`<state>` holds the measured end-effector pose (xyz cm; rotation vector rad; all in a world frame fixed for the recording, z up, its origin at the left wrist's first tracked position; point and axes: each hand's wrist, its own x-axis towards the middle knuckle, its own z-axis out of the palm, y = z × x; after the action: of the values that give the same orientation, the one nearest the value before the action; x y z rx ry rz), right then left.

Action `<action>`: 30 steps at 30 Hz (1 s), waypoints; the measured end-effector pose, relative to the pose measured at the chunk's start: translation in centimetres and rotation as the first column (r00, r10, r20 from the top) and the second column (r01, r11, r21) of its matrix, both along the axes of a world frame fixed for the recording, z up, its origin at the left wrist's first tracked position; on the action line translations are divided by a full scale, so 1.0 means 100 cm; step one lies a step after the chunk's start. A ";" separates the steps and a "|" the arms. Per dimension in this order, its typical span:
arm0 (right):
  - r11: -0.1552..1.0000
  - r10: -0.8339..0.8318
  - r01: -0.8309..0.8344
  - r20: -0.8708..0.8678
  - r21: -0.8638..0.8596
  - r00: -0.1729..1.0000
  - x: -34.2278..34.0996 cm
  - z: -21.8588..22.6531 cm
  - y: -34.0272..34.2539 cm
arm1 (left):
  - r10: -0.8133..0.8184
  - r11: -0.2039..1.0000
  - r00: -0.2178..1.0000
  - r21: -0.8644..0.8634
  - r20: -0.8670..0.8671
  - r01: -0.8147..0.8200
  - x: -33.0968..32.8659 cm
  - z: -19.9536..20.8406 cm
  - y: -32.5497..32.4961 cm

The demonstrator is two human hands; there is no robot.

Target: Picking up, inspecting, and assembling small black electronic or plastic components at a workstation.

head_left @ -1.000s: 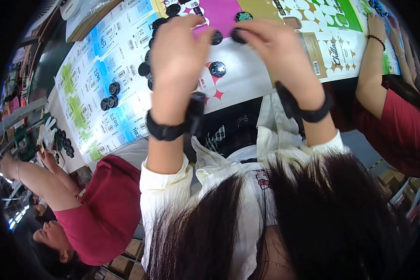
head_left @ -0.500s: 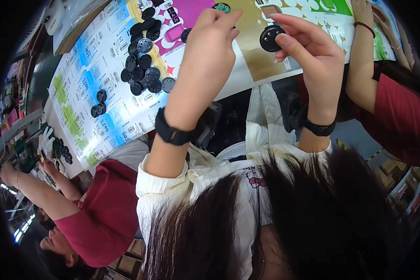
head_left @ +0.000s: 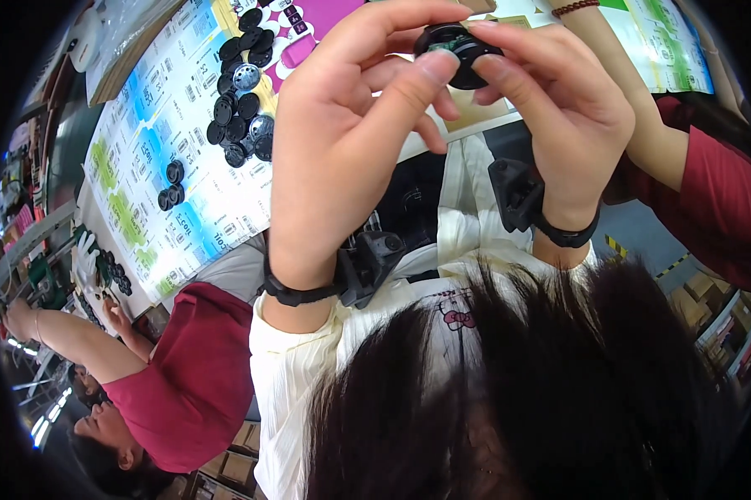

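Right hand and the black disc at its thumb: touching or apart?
Touching: the head view shows the right hand pinching the black disc, thumb tip against its edge.

white-blue sheet (head_left: 130, 154) | repeated blue lettering (head_left: 181, 221) | magenta sheet (head_left: 335, 15) | small dark label blocks (head_left: 294, 18)

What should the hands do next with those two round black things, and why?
Maybe gently line up the black disc in the right hand with the round black part in the left hand. They're held close together but seem tilted differently. I can't tell whether they touch.
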<state>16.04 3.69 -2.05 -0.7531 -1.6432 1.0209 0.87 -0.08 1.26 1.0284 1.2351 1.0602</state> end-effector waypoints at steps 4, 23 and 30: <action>0.977 -0.052 0.001 0.233 0.215 0.971 -0.002 0.016 -0.003 | -0.011 1.000 0.991 0.012 0.133 0.009 0.002 -0.006 -0.002; 0.867 -0.111 -0.040 0.272 0.496 0.956 0.002 0.016 -0.003 | -0.161 0.967 0.907 0.246 0.390 0.066 -0.005 -0.020 -0.007; 0.866 -0.071 -0.083 0.285 0.493 0.956 0.004 0.015 -0.003 | -0.170 0.973 0.899 0.216 0.403 0.087 -0.006 -0.021 -0.008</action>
<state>16.40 3.38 -0.57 -0.5593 -2.0565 0.4497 0.28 -0.85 -0.89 0.9489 0.7153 1.2369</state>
